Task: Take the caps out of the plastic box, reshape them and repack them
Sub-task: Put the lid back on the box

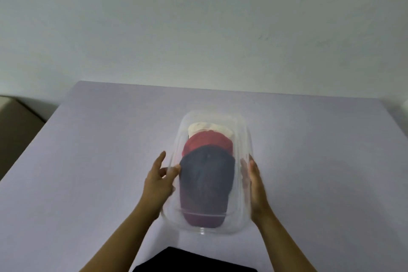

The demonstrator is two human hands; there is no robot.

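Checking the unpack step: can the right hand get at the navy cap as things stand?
Probably not yet. The right hand is flat against the outside of the box, and the clear plastic seems to cover the navy cap. The box looks closed or upturned; I can't tell which.

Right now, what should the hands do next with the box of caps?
Probably lift the lid off. Both hands, left and right, grip the sides of the clear box, and the caps are all stacked inside, so none can come out yet.
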